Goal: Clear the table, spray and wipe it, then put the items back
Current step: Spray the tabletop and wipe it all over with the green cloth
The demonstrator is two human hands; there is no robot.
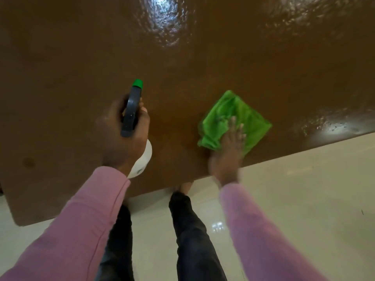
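Indoor room: brown table (182, 57), tiled floor (304, 199)

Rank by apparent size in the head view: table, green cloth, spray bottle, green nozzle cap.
Table
Green cloth
Spray bottle, partly hidden, so nearly tied with the cloth
Green nozzle cap

left hand (121, 145) curled, right hand (228, 153) flat

Glossy brown table (203, 67), crumpled green cloth (239, 116), smooth white plastic spray bottle (145, 159), shiny pale floor tiles (304, 199)
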